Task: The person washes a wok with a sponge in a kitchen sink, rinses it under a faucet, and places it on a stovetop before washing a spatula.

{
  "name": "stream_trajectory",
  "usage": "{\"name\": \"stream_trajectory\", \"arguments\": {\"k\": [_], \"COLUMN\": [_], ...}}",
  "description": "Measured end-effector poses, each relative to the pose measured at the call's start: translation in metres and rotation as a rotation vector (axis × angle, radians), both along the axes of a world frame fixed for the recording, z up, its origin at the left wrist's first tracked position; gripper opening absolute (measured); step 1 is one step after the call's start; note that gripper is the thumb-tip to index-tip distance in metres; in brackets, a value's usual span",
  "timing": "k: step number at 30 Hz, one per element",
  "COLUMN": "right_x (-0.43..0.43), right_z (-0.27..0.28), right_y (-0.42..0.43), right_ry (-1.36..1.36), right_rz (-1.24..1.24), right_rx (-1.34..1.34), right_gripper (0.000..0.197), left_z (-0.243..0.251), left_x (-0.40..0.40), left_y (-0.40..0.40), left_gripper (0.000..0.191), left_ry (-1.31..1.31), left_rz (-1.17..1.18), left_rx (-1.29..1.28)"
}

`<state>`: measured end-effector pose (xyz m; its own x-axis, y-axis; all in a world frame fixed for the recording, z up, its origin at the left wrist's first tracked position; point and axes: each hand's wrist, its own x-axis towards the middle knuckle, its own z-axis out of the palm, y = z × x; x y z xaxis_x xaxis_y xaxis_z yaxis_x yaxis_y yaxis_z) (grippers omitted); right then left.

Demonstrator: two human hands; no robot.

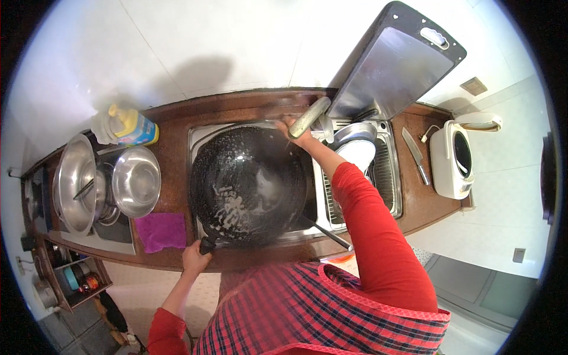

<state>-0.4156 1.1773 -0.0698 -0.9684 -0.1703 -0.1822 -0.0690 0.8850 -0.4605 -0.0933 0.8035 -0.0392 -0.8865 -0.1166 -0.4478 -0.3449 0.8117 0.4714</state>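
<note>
A large black wok (257,186) lies over the left sink basin (191,137), wet inside, with whitish suds on its lower left. My left hand (195,258) grips a short black handle (207,245) at the wok's near left rim. At the far right rim, my right hand (298,132) reaches beneath the faucet spout (309,118). The spout covers part of that hand, so whether its fingers hold anything is unclear. A long dark handle (333,236) with a pale end sticks out at the wok's near right, under my right forearm.
Bowls (355,153) fill the right rack. A cutting board (399,66) leans on the wall; a kitchen knife (416,155) lies beside a rice cooker (448,159). Leftward are a purple cloth (162,231), metal basins (137,182), a yellow bottle (133,126) and an open drawer (77,277).
</note>
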Motion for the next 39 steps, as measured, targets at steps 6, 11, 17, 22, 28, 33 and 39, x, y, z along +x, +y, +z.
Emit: {"name": "stream_trajectory", "arguments": {"k": [6, 11, 17, 22, 28, 33, 39], "right_x": [0.014, 0.020, 0.028, 0.042, 0.080, 0.101, 0.085], "right_z": [0.009, -0.004, -0.023, -0.018, -0.003, -0.010, -0.025], "right_y": [0.015, 0.036, 0.040, 0.039, 0.028, 0.019, 0.010], "right_ry": [0.145, 0.255, 0.477, 0.437, 0.368, 0.347, 0.315], "right_rz": [-0.030, 0.049, 0.161, 0.149, 0.440, 0.597, 0.511], "right_rx": [0.084, 0.120, 0.383, 0.377, 0.499, 0.678, 0.922], "right_gripper": [0.049, 0.053, 0.056, 0.052, 0.048, 0.049, 0.053], "left_z": [-0.022, -0.022, -0.026, -0.026, -0.026, -0.008, -0.028], "left_x": [-0.014, -0.024, -0.039, -0.043, -0.045, -0.052, -0.050], "left_y": [0.036, 0.054, 0.060, 0.061, 0.066, 0.072, 0.066], "left_gripper": [0.032, 0.033, 0.033, 0.032, 0.032, 0.040, 0.031], "left_ry": [0.007, 0.000, -0.020, -0.034, -0.058, -0.166, -0.187], "left_rz": [-0.005, 0.007, -0.018, -0.018, -0.058, -0.076, -0.041], "left_rx": [0.124, 0.156, 0.157, 0.151, 0.044, -0.026, 0.040]}}
